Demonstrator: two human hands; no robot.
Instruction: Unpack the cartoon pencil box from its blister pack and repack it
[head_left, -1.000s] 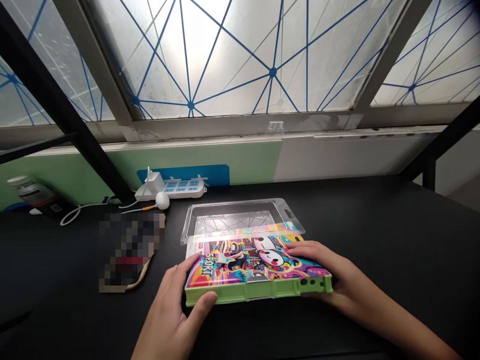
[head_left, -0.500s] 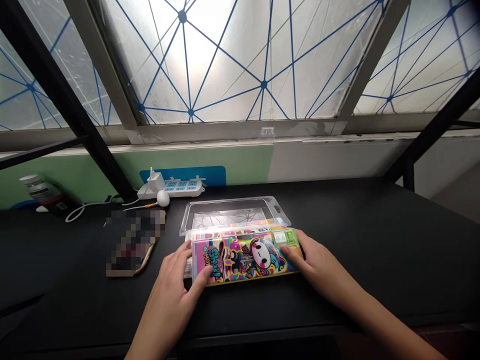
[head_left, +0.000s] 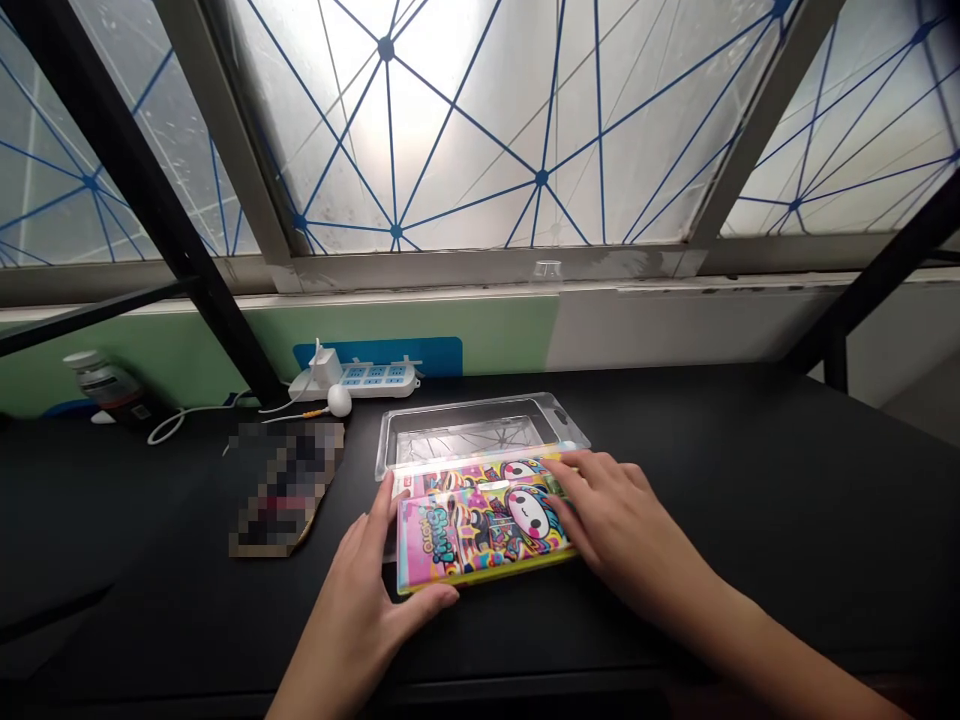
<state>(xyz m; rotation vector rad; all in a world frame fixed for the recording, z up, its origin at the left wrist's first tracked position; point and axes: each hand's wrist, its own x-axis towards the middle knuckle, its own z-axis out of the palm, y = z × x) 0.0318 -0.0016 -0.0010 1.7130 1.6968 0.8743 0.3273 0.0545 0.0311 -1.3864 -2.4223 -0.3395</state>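
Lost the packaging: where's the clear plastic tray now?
In the head view, the clear plastic tray lies mid-table, just behind the colourful pencil case, near the white power strip.

Reads as a study or office workstation rather than a kitchen or a shop. Shows a wide black desk (head_left: pixel 750 520) pushed against a green and white wall panel (head_left: pixel 487 330), under slanted frosted windows (head_left: pixel 465 130) crossed with blue lines. Has a white power strip (head_left: pixel 375 378) at the back edge with a charger (head_left: pixel 324 365) plugged in, and a white cable (head_left: pixel 180 420) trailing left toward a bottle (head_left: pixel 112 385). Carries stationery: a bright cartoon pencil case (head_left: pixel 480 520) just in front of its clear plastic packaging (head_left: pixel 472 425). Framed by black metal struts (head_left: pixel 150 190) at both sides.
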